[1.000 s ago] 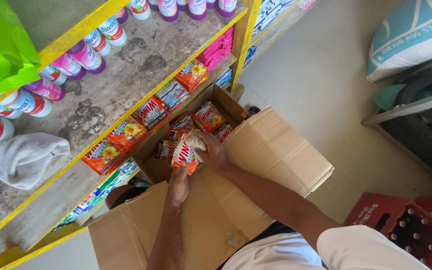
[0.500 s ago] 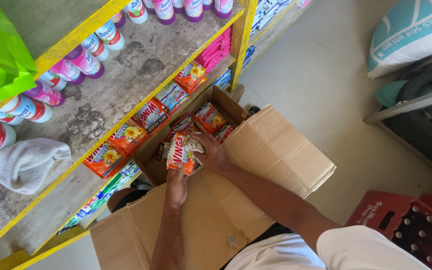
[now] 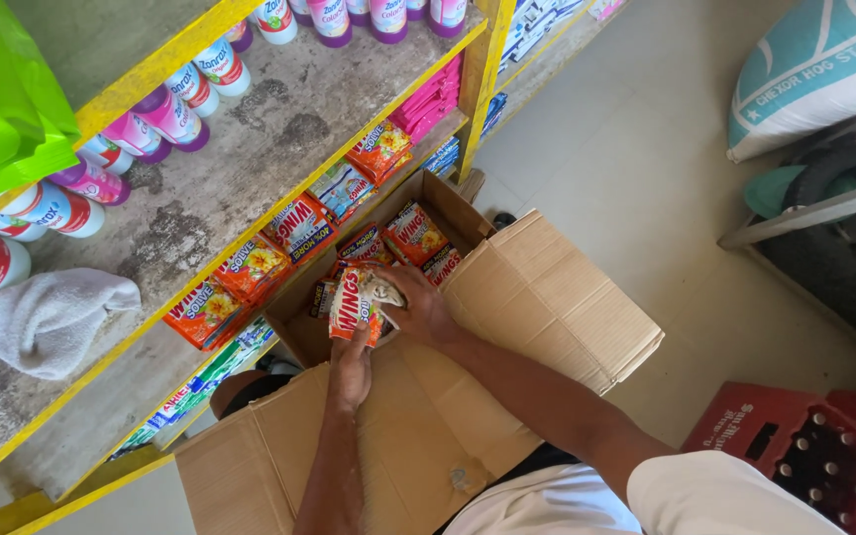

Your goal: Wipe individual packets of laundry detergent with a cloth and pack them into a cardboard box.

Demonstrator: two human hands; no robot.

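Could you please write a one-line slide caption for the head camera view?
Both hands, left hand and right hand, lift a stack of red sachets from an open cardboard box beside yellow shelves.

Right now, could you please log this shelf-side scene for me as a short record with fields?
Left hand: left hand grips the lower edge of a bundle of red sachets
Right hand: right hand holds the bundle's upper side
Below: open cardboard box with more sachets
Shelf: yellow-edged shelf with hanging sachet packs, bottles, a grey cloth
Floor: red bottle crate
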